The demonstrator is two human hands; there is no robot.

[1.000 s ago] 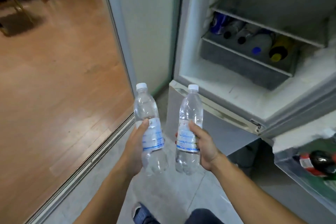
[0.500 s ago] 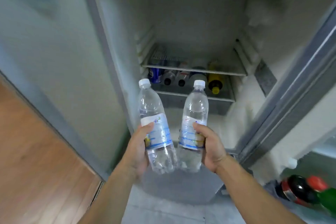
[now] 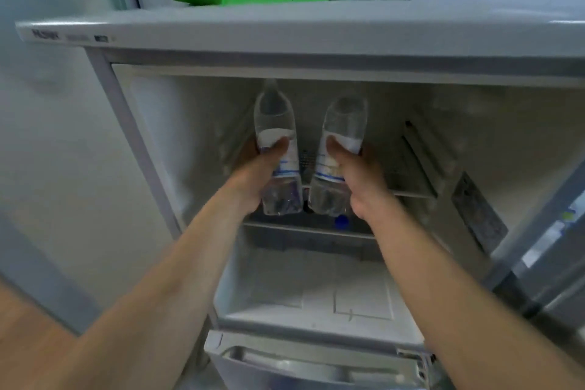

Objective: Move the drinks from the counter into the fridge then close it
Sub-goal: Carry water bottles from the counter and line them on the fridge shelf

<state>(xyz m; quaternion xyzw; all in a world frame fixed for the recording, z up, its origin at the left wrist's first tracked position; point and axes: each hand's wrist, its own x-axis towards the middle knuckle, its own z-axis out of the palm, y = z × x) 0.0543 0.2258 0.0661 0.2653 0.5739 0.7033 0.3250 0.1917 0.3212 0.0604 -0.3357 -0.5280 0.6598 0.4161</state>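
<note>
Two water bottles sit inside the open fridge (image 3: 133,149), tops pointing to 12 o'clock. Left hand (image 3: 253,174) wraps around the left bottle (image 3: 277,123). Right hand (image 3: 361,180) wraps around the right bottle (image 3: 346,123).

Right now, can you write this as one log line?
left hand: holds left water bottle | right hand: holds right water bottle | fridge: open

I can't see either water bottle's cap; the left bottle (image 3: 276,123) and right bottle (image 3: 345,123) blur into the fridge (image 3: 316,38). My grips hide the lower-shelf drinks except one blue cap (image 3: 341,221).
</note>
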